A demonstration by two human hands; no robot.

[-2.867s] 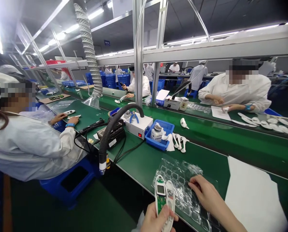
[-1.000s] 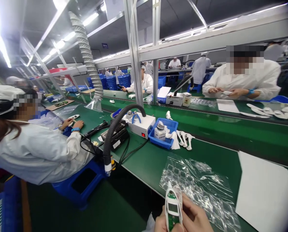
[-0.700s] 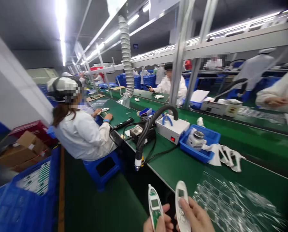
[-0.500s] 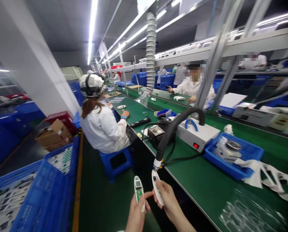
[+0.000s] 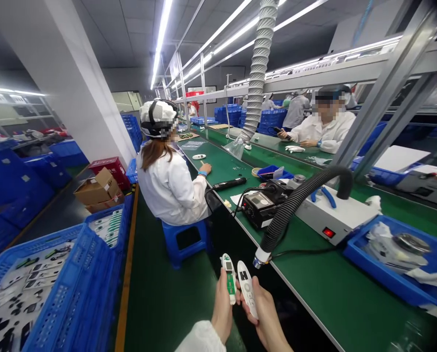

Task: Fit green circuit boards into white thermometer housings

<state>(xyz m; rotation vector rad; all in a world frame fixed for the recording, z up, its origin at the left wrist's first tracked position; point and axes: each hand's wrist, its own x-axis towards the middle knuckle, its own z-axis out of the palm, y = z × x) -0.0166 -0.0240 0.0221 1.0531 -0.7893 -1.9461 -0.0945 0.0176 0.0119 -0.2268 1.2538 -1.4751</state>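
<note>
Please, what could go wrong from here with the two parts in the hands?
The left hand holds the shell with the green board beyond the edge of the table; a slip might drop it to the floor. The white cover in the right hand appears close to the hose nozzle and could bump it.

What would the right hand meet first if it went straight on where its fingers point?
Probably the green-board casing half, held in the left hand, though depth is unclear.
</note>
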